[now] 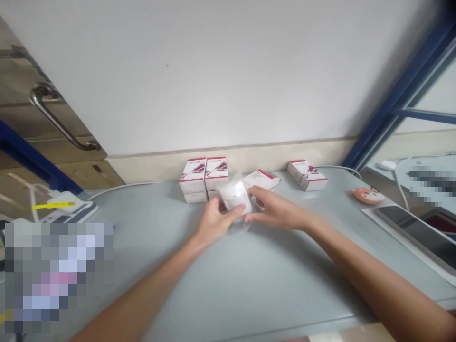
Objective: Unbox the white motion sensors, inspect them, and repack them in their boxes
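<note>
A small white squarish item in a clear plastic bag (235, 195) is held up over the middle of the table. My left hand (213, 221) grips it from the left and below, the thumb lying across its front. At its right edge my right hand (272, 207) has curled fingers and thumb closed on the bag's side; the exact contact is partly blurred. Just behind the hands lies a flat white and red carton (261, 178), partly hidden. To the left, white and red boxes (193, 175) stand stacked in two columns against the wall.
Another white and red box (307, 175) stands at the back right. Beyond it lie an orange mouse (367, 195) and a dark-screened device (416, 232). A power strip (71, 211) with cables sits at the left of the grey table (228, 285). A blue frame post (392, 90) rises on the right.
</note>
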The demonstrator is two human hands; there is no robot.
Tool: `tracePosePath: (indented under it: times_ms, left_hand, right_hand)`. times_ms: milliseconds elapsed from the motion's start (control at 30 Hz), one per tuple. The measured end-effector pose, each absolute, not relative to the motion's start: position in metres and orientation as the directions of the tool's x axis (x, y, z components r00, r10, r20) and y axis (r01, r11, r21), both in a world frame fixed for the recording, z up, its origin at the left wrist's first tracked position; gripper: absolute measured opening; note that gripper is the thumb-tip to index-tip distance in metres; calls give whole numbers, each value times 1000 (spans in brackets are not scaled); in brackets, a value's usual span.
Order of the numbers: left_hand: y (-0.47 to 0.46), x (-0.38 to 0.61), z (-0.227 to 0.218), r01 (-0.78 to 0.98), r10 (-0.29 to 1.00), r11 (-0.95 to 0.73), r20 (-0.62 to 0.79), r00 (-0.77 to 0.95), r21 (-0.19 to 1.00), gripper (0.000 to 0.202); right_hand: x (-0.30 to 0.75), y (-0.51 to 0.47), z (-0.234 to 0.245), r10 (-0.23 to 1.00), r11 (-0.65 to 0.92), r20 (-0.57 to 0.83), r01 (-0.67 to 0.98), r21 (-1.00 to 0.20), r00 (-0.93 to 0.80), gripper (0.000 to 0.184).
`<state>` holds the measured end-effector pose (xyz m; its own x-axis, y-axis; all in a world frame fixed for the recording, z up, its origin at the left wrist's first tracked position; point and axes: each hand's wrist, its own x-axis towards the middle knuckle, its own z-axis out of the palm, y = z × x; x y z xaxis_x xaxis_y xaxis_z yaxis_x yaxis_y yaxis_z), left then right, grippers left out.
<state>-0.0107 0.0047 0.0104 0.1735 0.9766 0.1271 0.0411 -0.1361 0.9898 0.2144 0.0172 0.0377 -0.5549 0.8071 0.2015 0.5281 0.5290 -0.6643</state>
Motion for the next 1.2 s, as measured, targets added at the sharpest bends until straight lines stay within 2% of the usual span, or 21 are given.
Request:
tracePosePath:
  times_ms: [67,133,267,333,500,600,667,733,800,933,1000,1133,1200]
  left_hand:
    - [5,-10,16,-110,984,-94,109,139,989,58]
    - [5,-10,22,-240,988,-59,91,123,969,53]
    - [5,-9,30,-472,992,23,37,117,881,45]
    - [5,-9,33,-537,993,62,3,120,841,42]
    - [4,-10,38,-584,990,86,-2,143,807,41]
    - [4,-10,38,-601,992,90,-20,123,794,41]
    - [4,-10,38,-608,992,89,-16,124,789,40]
    - [5,-10,38,-609,990,92,-6,141,788,38]
    - [6,-11,39,-619,989,99,-9,147,779,36]
    - [8,-12,40,-648,993,104,-47,104,754,35]
    - [9,-12,39,-638,995,94,-56,79,765,37]
    - [7,-10,36,-604,997,73,-37,72,794,45]
    - [5,-9,35,-591,996,54,-5,85,805,48]
  right_hand:
    - [215,19,38,795,518,218,449,-728,-566,65]
    - [214,20,41,789,482,210,372,-793,-577,65]
    - [213,19,50,824,436,235,313,-844,-515,30]
    - [214,20,53,860,389,212,329,-860,-464,25]
    - [213,19,54,921,287,172,309,-907,-349,36]
    - [204,13,50,932,148,49,254,-956,-359,41]
    - [197,9,48,916,38,-46,199,-979,-398,35]
    - [193,6,46,892,-29,-83,127,-991,-443,25]
    - [193,6,47,884,-46,-77,79,-996,-461,17]
    - [204,15,51,933,-45,-80,107,-993,-350,12]
    - [209,18,52,932,-62,-75,46,-997,-356,21]
    - [205,11,53,844,-139,-69,-93,-986,-533,59]
    - [198,6,50,865,-111,-65,-62,-992,-498,59]
